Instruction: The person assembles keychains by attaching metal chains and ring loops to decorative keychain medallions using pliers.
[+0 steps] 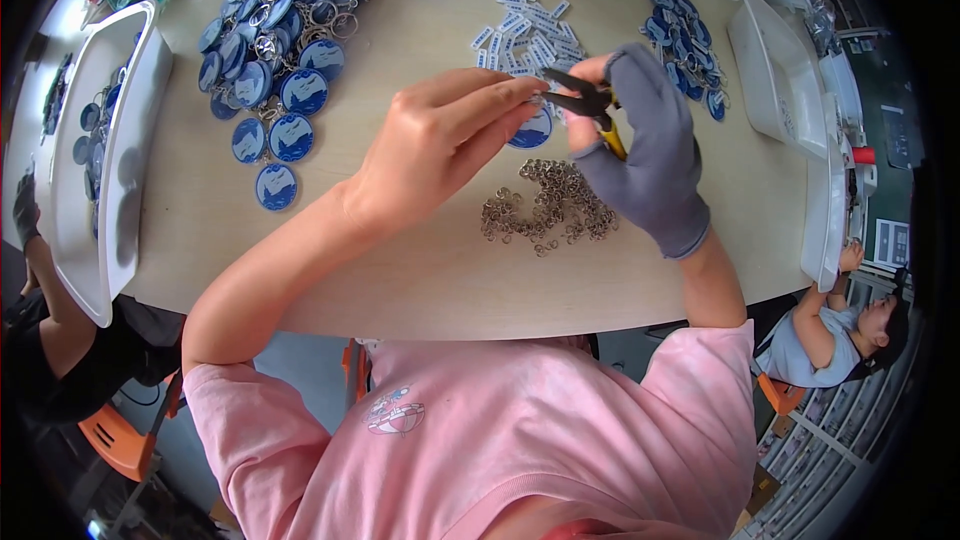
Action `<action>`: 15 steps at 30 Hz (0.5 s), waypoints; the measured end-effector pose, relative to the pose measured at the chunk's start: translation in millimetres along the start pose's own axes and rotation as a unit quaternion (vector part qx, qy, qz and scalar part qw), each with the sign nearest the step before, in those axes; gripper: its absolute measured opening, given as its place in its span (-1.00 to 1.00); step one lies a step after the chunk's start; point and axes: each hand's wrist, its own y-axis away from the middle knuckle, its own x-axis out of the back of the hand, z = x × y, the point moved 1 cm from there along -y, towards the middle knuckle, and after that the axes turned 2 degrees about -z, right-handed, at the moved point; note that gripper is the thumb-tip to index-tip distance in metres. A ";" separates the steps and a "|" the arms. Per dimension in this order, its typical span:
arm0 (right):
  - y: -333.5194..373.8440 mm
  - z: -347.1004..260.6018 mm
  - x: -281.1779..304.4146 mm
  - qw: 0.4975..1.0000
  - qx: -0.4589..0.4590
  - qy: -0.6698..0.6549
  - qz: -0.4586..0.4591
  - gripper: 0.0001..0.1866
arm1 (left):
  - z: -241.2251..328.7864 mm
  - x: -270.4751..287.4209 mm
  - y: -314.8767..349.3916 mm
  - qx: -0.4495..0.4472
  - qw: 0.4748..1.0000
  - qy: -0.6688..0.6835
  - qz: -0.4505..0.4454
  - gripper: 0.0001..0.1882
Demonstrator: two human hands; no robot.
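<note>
Free room on the table (450, 290), lower centre
Metal rings (562, 195) block the middle, a keychain pile (285, 40) upper left, white trays (122, 225) (780, 105) both sides.

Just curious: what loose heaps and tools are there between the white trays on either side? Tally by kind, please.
Blue disc heaps: 2 (left heap, right heap)
White tag heap: 1
Metal ring heap: 1
Pliers: 1
Total: 5

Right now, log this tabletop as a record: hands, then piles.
Right hand: grey-gloved, holding yellow-handled black pliers, jaws parted
Left hand: bare, fingers together at pliers' tips, beside a round blue disc; hold unclear
Near pile: small silver metal rings
Far pile: white rectangular tags
Left pile: round blue keyring discs
Right pile: fewer similar blue discs
</note>
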 end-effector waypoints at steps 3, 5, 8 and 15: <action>4.4 8.1 16.5 0.991 0.016 0.116 -0.066 -0.66 | 6.0 2.8 -1.6 0.070 0.997 0.044 0.004 -0.76; 6.3 12.0 18.2 0.988 0.022 0.139 -0.066 -0.64 | 7.7 2.5 -2.0 0.089 0.994 0.062 -0.001 -0.75; 8.1 10.9 15.4 0.981 0.035 0.176 -0.074 -0.61 | 9.7 1.4 -0.7 0.132 0.984 0.116 -0.014 -0.76; 5.3 3.4 13.1 0.956 0.075 0.274 -0.070 -0.56 | 9.5 3.2 -1.5 0.149 0.978 0.140 -0.038 -0.76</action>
